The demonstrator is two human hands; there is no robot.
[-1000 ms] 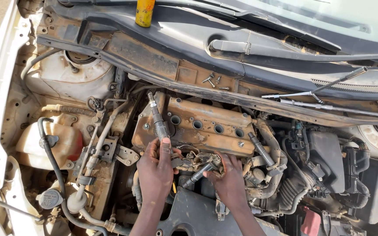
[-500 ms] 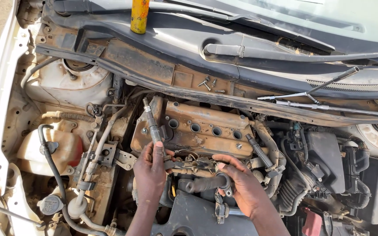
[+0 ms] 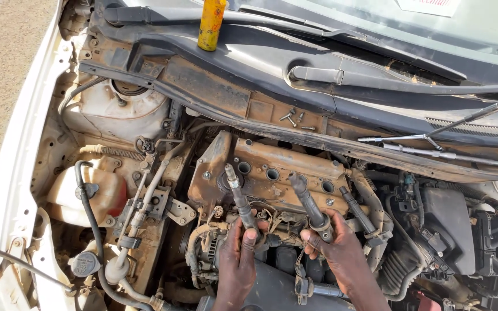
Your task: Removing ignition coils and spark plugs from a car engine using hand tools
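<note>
Left coil: your left hand (image 3: 238, 253) is wrapped tight round the base of an ignition coil (image 3: 238, 193) at lower centre of the frame, its long dark stem tilted up over the valve cover (image 3: 272, 173).
Right coil: your right hand (image 3: 335, 247) grips a second ignition coil (image 3: 309, 204) just right of the first, fingers closed round its head.
Third coil: another coil (image 3: 357, 210) lies loose at the cover's right end, beside your right hand.
Risk, open wells: the round plug holes (image 3: 272, 174) stand uncovered, and the dust caked everywhere could fall into them.
Risk, wiring: brittle-looking harness plugs (image 3: 278, 222) sit under your knuckles; a tug could crack one.
Risk, loose bolts: small bolts (image 3: 292, 118) rest on the rusty cowl ledge at upper centre and could roll into the bay.
Materials: coils are slim, cylindrical, rubbery black under dust; the cover is cast metal, orange-brown with grime.
Surroundings: a yellow can (image 3: 211, 24) stands at top centre; a translucent reservoir (image 3: 82, 193) sits at left.
</note>
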